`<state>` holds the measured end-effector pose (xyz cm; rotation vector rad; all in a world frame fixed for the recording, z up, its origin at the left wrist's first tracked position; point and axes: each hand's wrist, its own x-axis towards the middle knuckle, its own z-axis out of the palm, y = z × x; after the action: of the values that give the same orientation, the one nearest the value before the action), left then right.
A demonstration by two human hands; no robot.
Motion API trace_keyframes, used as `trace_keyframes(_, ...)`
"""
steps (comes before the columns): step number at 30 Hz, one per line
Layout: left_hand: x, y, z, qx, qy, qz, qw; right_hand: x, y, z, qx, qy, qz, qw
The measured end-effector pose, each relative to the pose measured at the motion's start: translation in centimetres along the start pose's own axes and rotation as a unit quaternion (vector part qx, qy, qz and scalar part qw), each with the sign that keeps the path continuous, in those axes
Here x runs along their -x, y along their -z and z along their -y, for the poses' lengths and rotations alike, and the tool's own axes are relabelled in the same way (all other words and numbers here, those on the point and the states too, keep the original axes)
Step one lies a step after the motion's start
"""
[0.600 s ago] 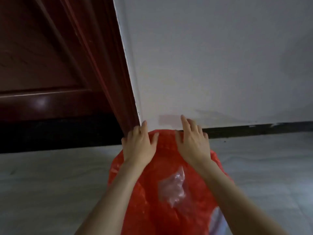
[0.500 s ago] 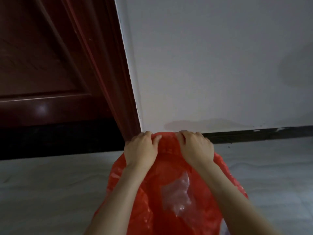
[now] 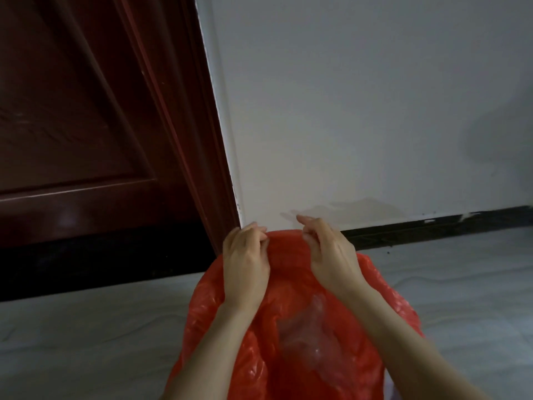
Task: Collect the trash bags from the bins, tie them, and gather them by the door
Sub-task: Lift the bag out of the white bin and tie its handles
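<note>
Hands worked at the far rim of the red bag (image 3: pixel 291 356), which sat on the floor (image 3: pixel 86 342) just right of the door (image 3: pixel 86 125), against the wall (image 3: pixel 360 111). The left hand (image 3: pixel 245 264) pinched the rim with curled fingers (image 3: pixel 261 236); the right hand (image 3: pixel 331 255) gripped it too, forefinger out. The bag seemed already brought to the door but untied; knotting remained, and no other bags showed.

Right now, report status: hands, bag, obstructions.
Left hand and right hand pinching red trash bag rim. Bag untied, on floor by door frame. Nothing in the way.
</note>
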<state>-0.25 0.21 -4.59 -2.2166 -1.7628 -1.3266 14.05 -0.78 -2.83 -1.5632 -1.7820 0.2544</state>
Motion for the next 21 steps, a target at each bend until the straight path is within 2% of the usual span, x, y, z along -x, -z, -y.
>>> trace_keyframes(2, 0.2, 0.4, 0.2, -0.016, -0.005, -0.021, 1.000, 0.5, 0.0, 0.3, -0.031, 0.020, 0.009, 0.999)
trace_keyframes(4, 0.6, 0.8, 0.0, -0.023, -0.008, -0.027, 0.999, 1.2, 0.0, 0.4, -0.053, 0.002, 0.005, 0.999)
trace_keyframes(6, 0.9, 1.1, -0.5, -0.039, -0.015, -0.011, 0.999, 1.7, 0.2, 0.4, -0.050, -0.001, -0.019, 0.999)
trace_keyframes(7, 1.0, 1.2, -0.7, -0.055, -0.012, 0.007, 0.998, 1.9, 0.3, 0.4, -0.036, 0.011, -0.022, 0.999)
trace_keyframes(11, 1.1, 1.8, -0.7, -0.165, -0.028, 0.064, 0.984, 2.0, 0.4, 0.4, 0.074, 0.035, 0.058, 0.995)
trace_keyframes(13, 1.3, 2.2, -0.5, -0.174, -0.045, 0.051, 0.982, 2.2, 0.1, 0.2, 0.127, 0.053, 0.043, 0.990)
trace_keyframes(17, 2.1, 2.6, -1.0, -0.155, -0.069, 0.024, 0.985, 2.8, -0.7, -0.2, 0.126, 0.076, -0.044, 0.988)
trace_keyframes(21, 2.2, 2.4, -0.8, -0.129, -0.091, 0.020, 0.987, 3.3, -0.6, -0.3, 0.085, 0.112, -0.033, 0.989)
